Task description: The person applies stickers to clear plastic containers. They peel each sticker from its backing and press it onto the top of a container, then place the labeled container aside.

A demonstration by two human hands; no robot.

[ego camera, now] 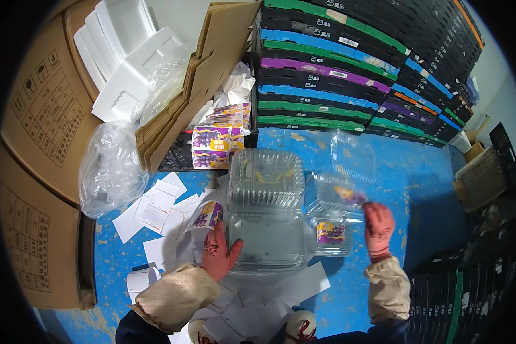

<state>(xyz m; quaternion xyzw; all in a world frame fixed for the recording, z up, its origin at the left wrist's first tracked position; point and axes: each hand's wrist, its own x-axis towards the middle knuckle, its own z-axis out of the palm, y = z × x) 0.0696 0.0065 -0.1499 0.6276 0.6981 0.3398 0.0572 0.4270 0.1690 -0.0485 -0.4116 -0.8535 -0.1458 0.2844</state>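
Note:
My left hand (217, 257), in a pink-red work glove, has its thumb spread against a stack of clear plastic clamshell containers (266, 238). Its fingertips touch the lower edge of a curled sheet of purple and yellow grape labels (210, 215). On the right, my right hand (378, 230), gloved alike, has its fingers closed on a grape label (350, 195) that is blurred. That label is over an open clear container (327, 187). Just below it, a smaller clear container (330, 249) bears a grape label (331, 232) on its top.
White backing sheets (159, 210) litter the blue floor (430, 189). Further label sheets (213, 146) hang over a black crate (176, 155) beside flattened cardboard (198, 86). Stacked crates (318, 77) stand behind. Large cartons (43, 241) and a plastic bag (112, 172) are at left.

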